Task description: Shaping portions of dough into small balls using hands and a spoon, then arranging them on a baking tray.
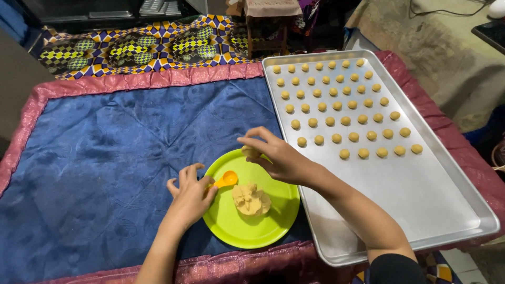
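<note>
Free room: big bare stretch of blue cloth (115,152) on the table, left of the green plate (279,221), nothing in the way. Near end of the metal tray (421,205) also bare, wide open for a hand. Far end crowded w/ rows of dough balls (336,105), only narrow gaps btwn them. Dough lump (251,200) fills mid-plate. Right hand (276,158) and forearm cross plate-to-tray edge, blocking that path. Left hand (192,194) w/ orange scoop (227,180) blocks plate's left rim.
</note>
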